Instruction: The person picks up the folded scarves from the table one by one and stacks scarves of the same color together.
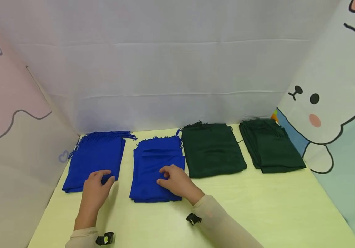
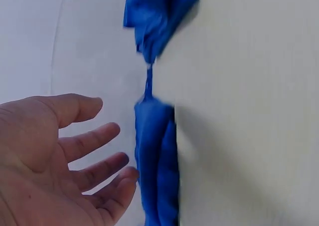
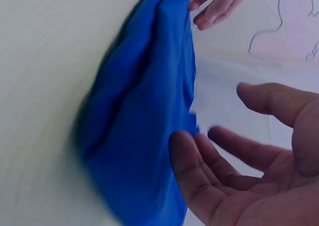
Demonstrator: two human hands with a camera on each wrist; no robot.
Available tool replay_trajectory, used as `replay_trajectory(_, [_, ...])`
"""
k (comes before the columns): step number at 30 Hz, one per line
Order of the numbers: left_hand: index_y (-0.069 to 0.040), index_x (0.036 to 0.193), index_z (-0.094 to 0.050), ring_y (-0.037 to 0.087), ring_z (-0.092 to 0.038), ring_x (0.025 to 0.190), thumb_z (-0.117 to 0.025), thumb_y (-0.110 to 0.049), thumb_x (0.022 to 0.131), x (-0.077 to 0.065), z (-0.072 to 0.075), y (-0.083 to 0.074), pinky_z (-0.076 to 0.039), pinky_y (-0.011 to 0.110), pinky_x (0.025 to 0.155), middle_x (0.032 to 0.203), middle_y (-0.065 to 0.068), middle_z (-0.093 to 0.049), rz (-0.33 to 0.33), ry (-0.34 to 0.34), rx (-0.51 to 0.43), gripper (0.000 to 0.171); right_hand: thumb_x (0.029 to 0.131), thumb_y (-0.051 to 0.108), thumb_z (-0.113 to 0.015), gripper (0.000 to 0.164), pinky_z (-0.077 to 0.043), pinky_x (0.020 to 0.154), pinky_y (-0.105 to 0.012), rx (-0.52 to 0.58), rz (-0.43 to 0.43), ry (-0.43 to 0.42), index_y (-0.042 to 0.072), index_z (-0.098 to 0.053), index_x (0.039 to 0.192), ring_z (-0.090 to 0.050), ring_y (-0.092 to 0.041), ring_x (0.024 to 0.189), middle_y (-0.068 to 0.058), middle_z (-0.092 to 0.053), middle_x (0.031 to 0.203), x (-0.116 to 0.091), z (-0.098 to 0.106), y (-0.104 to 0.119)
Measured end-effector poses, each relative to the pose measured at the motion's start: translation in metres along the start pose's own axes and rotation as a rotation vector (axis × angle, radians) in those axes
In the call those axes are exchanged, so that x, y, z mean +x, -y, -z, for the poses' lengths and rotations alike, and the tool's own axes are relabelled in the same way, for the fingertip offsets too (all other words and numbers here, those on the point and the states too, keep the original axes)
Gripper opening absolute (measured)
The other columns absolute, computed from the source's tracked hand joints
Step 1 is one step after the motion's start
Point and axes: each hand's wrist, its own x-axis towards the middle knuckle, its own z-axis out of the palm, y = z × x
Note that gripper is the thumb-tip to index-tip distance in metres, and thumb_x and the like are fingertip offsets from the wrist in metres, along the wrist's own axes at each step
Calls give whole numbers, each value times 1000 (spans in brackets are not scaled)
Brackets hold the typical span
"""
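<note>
Two folded blue cloths with fringed far edges, looking like scarves, lie on the left half of the table. My left hand (image 1: 96, 190) hovers at the near right part of the left blue scarf (image 1: 98, 156), fingers loosely bent and holding nothing. Over the right side of the other blue scarf (image 1: 148, 172) is my right hand (image 1: 175, 179), likewise with relaxed fingers and nothing in them. In the left wrist view a gap shows between the fingers and the blue scarf (image 2: 154, 161). The right wrist view has the fingertips close before the blue scarf (image 3: 139, 116); contact is unclear.
Two folded dark green fringed scarves lie further right, one (image 1: 213, 151) beside the right blue scarf and the other (image 1: 276, 148) near the right wall. A pale yellow table (image 1: 258, 206) bears them all. White and cartoon-printed cloth walls (image 1: 165, 69) enclose its back and sides.
</note>
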Motion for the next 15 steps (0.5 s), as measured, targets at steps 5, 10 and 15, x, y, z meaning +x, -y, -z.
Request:
replay_trajectory(5, [0,143,-49,59,-23,137,-51,-32,103,5,25,26,-26,74,104,151,34,-28,84,-109,-50,51,95,33,-68,47,-52,85,-35,119,-6,52,9,-60,135,-59,-15,97,-9,-62,120,17,-15,20])
replay_trajectory(10, [0,150,-40,60,-24,135,-48,-31,103,13,40,55,-28,72,104,153,35,-22,190,-164,-78,57,95,35,-67,51,-53,91,-38,294,-61,124,13,-56,140,-60,-17,109,-6,-61,127,33,-37,35])
replay_trajectory(15, [2,154,-30,59,-24,136,-46,-31,102,19,47,77,-26,70,107,151,39,-22,282,-171,-84,63,96,33,-66,55,-50,98,-43,434,-105,155,11,-51,144,-60,-21,113,-5,-60,128,49,-58,47])
